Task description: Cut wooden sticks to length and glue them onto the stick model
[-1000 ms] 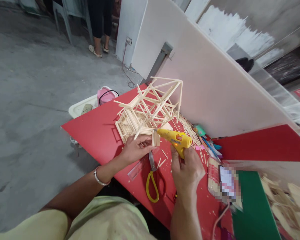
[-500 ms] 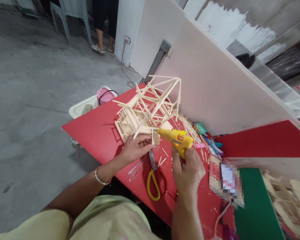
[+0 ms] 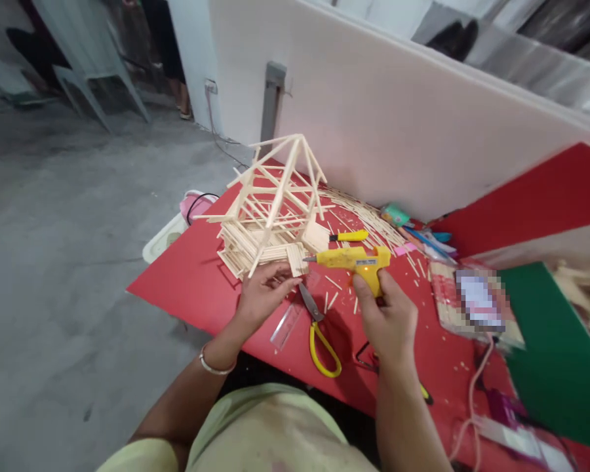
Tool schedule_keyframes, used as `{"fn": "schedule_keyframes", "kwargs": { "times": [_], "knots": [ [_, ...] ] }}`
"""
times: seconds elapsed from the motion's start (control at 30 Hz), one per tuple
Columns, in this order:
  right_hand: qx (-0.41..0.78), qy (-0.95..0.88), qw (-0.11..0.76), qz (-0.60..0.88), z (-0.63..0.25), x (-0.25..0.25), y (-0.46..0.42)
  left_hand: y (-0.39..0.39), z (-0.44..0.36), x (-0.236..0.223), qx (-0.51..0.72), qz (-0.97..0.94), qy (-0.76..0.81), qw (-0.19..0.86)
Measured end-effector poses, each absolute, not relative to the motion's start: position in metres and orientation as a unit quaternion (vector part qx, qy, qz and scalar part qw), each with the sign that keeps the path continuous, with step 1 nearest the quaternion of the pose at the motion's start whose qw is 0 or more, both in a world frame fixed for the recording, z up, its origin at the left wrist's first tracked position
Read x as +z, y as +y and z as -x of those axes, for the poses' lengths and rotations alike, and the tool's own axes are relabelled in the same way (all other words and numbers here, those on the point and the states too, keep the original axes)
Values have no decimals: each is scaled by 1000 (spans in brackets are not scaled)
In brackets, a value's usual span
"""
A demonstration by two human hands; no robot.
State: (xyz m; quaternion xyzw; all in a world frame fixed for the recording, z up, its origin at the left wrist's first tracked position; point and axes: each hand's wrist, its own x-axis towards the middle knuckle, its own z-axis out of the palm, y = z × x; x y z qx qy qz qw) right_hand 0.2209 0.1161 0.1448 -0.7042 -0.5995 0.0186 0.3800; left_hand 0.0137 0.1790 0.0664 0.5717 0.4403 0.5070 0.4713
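My right hand (image 3: 392, 318) is wrapped round the handle of a yellow glue gun (image 3: 347, 257), whose nozzle points left. A small panel of glued wooden sticks (image 3: 295, 261) is pinched between the thumb and fingers of my left hand (image 3: 263, 298). The nozzle tip is at the panel's right side; whether it touches I cannot tell. Just beyond my left hand stands a model house frame (image 3: 280, 196) of thin sticks, with a stacked-stick base. Scissors with yellow handles (image 3: 323, 347) lie between my hands, beside a clear ruler (image 3: 286, 324).
On the red tabletop (image 3: 187, 282) lie a yellow-handled cutter (image 3: 351, 236), many loose sticks (image 3: 368, 216) and short offcuts. A phone (image 3: 479, 300) rests on packs at the right, with a pink cable (image 3: 472, 400) below. A white partition (image 3: 373, 118) borders the far side.
The view has turned, so the table and model appear shifted. The glue gun's nozzle has gone from the panel's upper edge to its right side. My left hand keeps its pinch on the panel.
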Motion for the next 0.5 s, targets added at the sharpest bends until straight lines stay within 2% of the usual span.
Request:
{"fn": "schedule_keyframes", "kwargs": {
  "times": [0.3,0.4,0.5],
  "knots": [
    [55,-418,358,834,-340,101,53,162,-19,49,498,-549,468,481],
    [103,-369,383,840,-378,77,41,152,-29,40,445,-621,454,457],
    [106,-357,378,848,-406,49,47,146,-46,39,391,-728,405,391]
  ]
}}
